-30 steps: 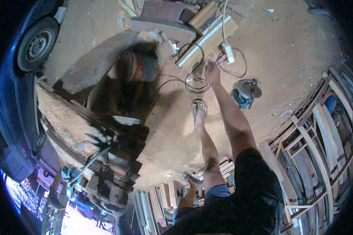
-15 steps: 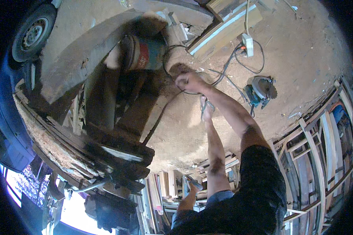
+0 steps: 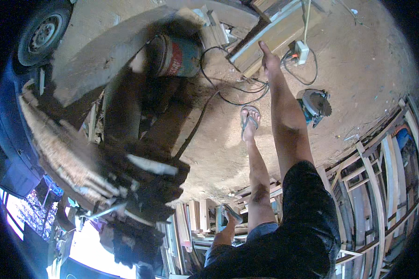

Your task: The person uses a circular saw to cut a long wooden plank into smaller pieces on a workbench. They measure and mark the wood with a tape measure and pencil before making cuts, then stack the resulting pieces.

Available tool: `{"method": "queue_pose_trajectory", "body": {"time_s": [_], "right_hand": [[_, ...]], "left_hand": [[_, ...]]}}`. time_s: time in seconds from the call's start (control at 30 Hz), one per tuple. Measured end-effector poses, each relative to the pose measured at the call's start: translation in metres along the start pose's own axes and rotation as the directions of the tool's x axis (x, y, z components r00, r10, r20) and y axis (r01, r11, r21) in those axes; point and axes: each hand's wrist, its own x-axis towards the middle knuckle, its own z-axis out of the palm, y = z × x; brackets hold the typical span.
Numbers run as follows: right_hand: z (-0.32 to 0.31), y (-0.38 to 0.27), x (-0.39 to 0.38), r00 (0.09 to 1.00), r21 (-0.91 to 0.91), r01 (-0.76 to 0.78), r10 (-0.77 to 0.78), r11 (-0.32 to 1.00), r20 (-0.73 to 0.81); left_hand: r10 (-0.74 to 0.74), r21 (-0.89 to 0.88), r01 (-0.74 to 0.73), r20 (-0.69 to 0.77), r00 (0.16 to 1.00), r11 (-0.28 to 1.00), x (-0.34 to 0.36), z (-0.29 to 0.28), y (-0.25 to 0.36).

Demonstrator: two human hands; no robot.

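Right hand before timber; one digit extended, whether other fingers pinch anything cannot be told. Socket block at its 3 o'clock; cable, 7 o'clock, presumably looped for slack.

Kinda dusty brown dirt floor here, lumber stacked down the right, dark blue car on the left, super bright light lower left.

The right forearm partly hides the circular saw, and the woodpile at left is blurred
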Motion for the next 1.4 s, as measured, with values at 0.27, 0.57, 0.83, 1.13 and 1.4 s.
{"method": "queue_pose_trajectory", "body": {"time_s": [0.27, 0.57, 0.83, 1.13, 1.4], "right_hand": [[-0.051, -0.145, -0.113, 0.984, -0.39, -0.174, 0.179, 0.904, -0.024], [-0.118, -0.337, -0.454, 0.94, -0.677, 0.09, 0.164, 0.73, 0.301], [-0.09, -0.475, -0.669, 0.715, -0.584, 0.498, 0.078, 0.641, 0.695], [0.081, -0.441, -0.813, 0.139, -0.452, 0.676, 0.501, 0.582, 0.854], [0.135, -0.38, -0.911, -0.081, -0.352, 0.785, 0.648, 0.509, 0.757]], "left_hand": [[0.073, -0.123, -0.078, -0.047, 0.996, 0.989, -0.012, -0.02, 0.029], [0.188, 0.008, -0.189, -0.132, 0.973, 0.982, -0.015, -0.039, 0.034], [0.002, -0.673, 0.3, 0.409, 0.913, 0.676, -0.119, -0.092, 0.147], [-0.18, -0.889, 0.182, 0.279, 0.943, -0.42, -0.152, -0.198, 0.109], [-0.479, -0.771, -0.257, 0.07, 0.875, -0.583, -0.191, -0.254, -0.09]]}}
